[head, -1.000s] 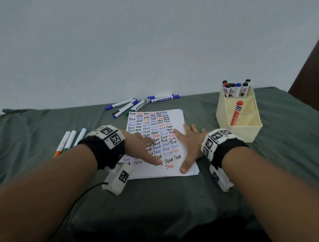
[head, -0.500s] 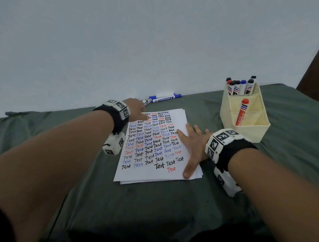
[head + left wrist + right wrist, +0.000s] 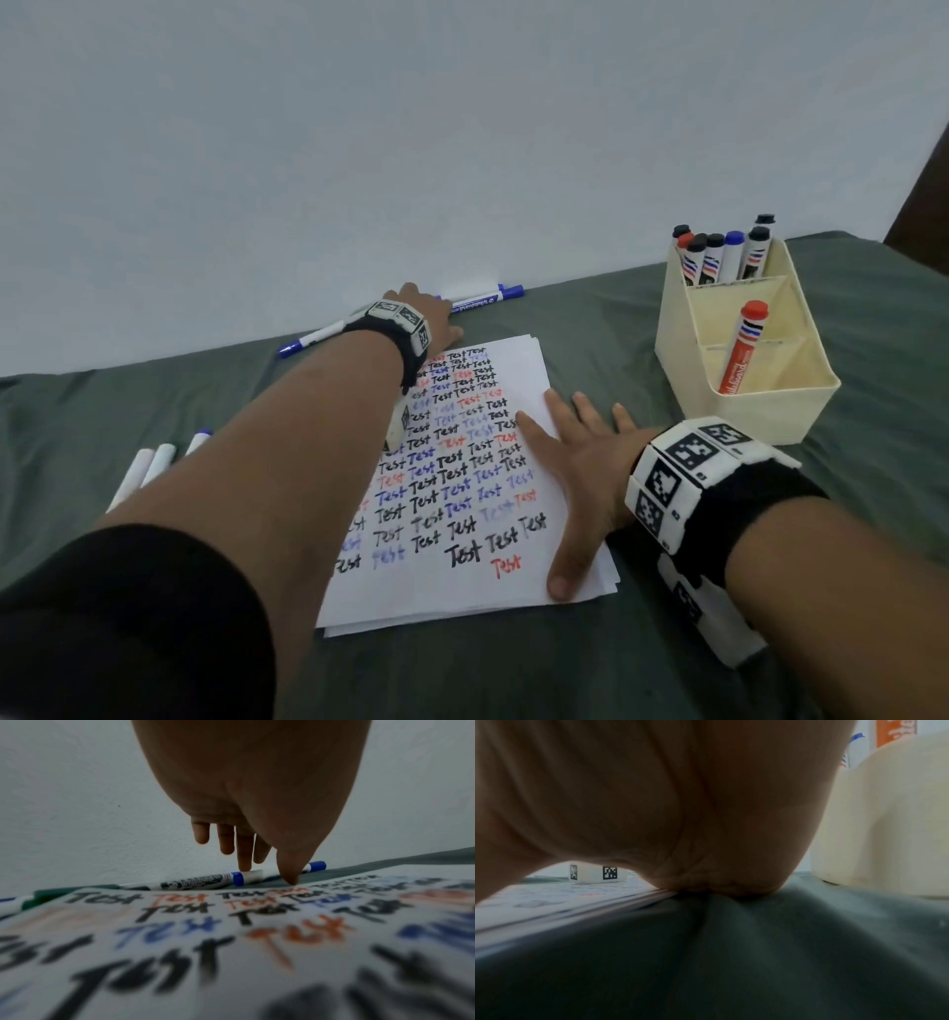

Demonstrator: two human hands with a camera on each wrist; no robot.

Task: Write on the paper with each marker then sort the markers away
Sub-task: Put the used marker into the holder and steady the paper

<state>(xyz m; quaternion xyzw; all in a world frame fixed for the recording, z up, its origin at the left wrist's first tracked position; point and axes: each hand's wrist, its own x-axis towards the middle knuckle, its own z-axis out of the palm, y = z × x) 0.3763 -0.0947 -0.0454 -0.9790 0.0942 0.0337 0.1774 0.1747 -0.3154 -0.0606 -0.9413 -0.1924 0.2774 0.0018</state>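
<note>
A stack of white paper [image 3: 560,534] covered in black, blue and red "Test" words lies in the middle of the green cloth. My right hand [image 3: 575,462] lies flat on its right edge, fingers spread. My left hand [image 3: 429,316] is stretched past the paper's far edge, among the markers by the wall. In the left wrist view its fingers [image 3: 243,852] point down, and a fingertip touches a white marker with a blue band [image 3: 205,881]; nothing is gripped. A blue-capped marker [image 3: 482,300] lies just beyond the hand.
A cream organiser [image 3: 770,406] stands at the right, with several markers [image 3: 719,257] upright in its back compartment and one red marker [image 3: 742,349] in the middle one. Three white markers [image 3: 154,462] lie at the left, partly hidden by my forearm. The wall is close behind.
My left hand has left the paper and reached forward to the markers by the wall. The right hand has stayed flat on the paper.
</note>
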